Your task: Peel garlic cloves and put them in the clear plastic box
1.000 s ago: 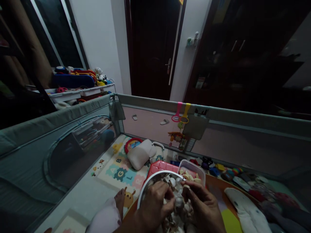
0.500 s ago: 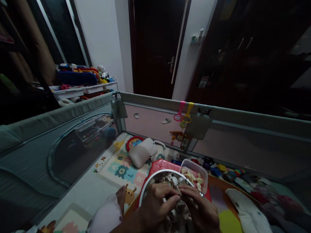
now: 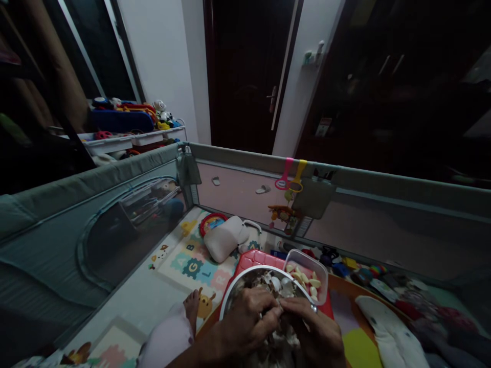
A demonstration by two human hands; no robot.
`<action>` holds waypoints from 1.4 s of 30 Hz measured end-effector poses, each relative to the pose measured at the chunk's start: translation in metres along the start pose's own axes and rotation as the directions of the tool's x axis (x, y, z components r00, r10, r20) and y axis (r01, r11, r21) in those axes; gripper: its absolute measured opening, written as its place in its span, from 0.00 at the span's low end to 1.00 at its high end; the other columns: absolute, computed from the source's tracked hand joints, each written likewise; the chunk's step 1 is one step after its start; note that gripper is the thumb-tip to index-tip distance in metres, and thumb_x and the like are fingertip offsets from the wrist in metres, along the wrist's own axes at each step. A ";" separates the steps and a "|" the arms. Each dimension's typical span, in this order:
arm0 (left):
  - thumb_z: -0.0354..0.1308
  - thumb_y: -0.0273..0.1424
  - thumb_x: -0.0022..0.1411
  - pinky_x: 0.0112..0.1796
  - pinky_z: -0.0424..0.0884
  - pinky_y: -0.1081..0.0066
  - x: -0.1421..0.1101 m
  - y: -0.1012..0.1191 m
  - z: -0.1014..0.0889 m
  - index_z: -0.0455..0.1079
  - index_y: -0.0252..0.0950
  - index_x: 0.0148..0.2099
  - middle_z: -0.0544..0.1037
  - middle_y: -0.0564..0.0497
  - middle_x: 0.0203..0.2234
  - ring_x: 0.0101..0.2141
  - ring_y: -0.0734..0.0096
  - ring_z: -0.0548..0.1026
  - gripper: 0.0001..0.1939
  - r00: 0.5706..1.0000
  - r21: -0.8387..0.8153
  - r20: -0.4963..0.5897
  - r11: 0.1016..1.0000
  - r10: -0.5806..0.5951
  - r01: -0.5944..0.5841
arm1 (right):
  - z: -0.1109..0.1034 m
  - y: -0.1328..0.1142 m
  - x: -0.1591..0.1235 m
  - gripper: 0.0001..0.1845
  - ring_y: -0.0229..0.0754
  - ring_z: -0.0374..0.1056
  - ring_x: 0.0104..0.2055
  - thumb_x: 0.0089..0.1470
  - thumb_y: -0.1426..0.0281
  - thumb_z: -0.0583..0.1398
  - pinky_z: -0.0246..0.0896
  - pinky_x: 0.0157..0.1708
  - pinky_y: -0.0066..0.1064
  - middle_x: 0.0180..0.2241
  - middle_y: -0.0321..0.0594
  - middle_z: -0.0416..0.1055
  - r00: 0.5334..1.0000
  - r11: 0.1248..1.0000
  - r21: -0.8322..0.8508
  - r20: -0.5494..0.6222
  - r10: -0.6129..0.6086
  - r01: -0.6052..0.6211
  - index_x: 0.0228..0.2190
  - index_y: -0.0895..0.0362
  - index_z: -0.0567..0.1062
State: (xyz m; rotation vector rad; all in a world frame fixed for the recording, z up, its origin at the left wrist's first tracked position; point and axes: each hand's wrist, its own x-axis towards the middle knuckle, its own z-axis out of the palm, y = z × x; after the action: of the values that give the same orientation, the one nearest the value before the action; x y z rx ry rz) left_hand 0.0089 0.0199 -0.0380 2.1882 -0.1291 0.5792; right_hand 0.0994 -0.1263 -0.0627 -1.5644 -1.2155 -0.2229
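My left hand (image 3: 251,319) and my right hand (image 3: 314,329) are both closed, their fingertips meeting over a metal bowl (image 3: 229,290). A garlic clove, mostly hidden, is pinched between them; only a pale bit shows. White garlic skins and garlic pieces (image 3: 275,282) fill the bowl. The right hand wears a ring. Just beyond it, a clear plastic box (image 3: 325,278) holds several peeled garlic cloves (image 3: 303,278). Bowl and box stand on a red surface (image 3: 253,259) with a raised pattern.
Green-grey playpen walls (image 3: 238,153) surround me. A white rounded toy (image 3: 224,240) lies on the letter mat (image 3: 180,281). A bare foot (image 3: 191,306) is left of the bowl. To the right are a white cloth item (image 3: 387,327) and several toys (image 3: 349,263) along the wall.
My hands, apart a second ago with a clove in the right fingers, have come together at the fingertips. The view has shifted slightly, and more of the box of cloves shows.
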 end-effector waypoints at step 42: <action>0.42 0.24 0.65 0.35 0.68 0.72 0.001 0.002 -0.001 0.63 0.36 0.34 0.73 0.50 0.29 0.32 0.69 0.72 0.10 0.993 0.221 0.114 0.975 0.012 -0.037 | 0.001 -0.005 0.002 0.10 0.41 0.76 0.32 0.57 0.70 0.56 0.74 0.33 0.26 0.31 0.40 0.79 0.999 0.995 -0.098 -0.035 -0.016 0.013 0.38 0.52 0.77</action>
State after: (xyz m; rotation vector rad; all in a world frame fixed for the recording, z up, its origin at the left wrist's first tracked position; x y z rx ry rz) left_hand 0.0085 0.0194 -0.0358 2.4419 -0.1577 0.5041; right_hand 0.0963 -0.1254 -0.0586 -1.6296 -1.2033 -0.3231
